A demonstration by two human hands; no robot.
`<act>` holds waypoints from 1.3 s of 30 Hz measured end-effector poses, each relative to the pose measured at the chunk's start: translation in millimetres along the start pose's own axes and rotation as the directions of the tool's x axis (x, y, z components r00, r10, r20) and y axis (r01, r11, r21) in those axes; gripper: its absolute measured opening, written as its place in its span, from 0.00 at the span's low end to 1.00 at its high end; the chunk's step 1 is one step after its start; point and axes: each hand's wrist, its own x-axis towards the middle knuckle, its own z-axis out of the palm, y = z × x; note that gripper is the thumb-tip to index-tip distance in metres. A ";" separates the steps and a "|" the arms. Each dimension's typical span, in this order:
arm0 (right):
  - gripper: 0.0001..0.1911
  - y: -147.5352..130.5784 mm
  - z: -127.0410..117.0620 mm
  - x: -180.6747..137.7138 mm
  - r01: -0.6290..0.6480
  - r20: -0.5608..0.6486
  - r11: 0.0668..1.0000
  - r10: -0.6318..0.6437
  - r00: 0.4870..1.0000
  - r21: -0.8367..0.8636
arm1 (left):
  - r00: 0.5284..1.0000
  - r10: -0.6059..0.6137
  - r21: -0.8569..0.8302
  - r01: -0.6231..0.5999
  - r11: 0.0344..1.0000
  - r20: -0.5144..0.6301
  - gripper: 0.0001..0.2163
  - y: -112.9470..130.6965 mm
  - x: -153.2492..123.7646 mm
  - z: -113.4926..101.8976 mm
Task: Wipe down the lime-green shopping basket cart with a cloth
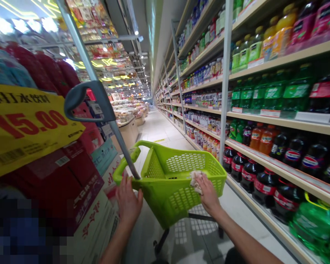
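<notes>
A lime-green plastic shopping basket trolley (156,200) with perforated sides stands in front of me. My right hand (209,194) presses a crumpled whitish cloth (195,180) against the near rim of the basket, towards its right end. The fingers are closed on the cloth, which partly shows above them. At the basket's left corner, my left hand (128,200) touches the green wall with its fingers stretched out and its thumb apart. A metal pole with a grey loop handle (89,102) rises by this corner.
Shelves of drink bottles (266,117) run along the right side. On the left are stacked cartons (96,216) under a yellow price sign (30,128). A tiled aisle (154,124) leads away past display counters (126,134).
</notes>
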 end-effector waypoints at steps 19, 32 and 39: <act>0.29 -66.7 40.6 32.0 0.120 -0.056 0.991 -0.116 0.992 0.065 | 0.999 -0.003 0.061 0.005 0.998 -0.035 0.29 0.1 -4.5 9.1; 0.33 -18.5 35.2 29.8 0.249 -0.007 0.960 -0.252 0.968 -0.131 | 0.950 0.181 -0.047 -0.175 0.983 0.253 0.28 26.0 4.3 16.3; 0.32 -40.3 37.6 30.2 0.337 -0.011 0.929 -0.343 0.939 -0.152 | 0.905 0.231 -0.135 -0.195 0.972 0.356 0.25 73.8 0.9 25.9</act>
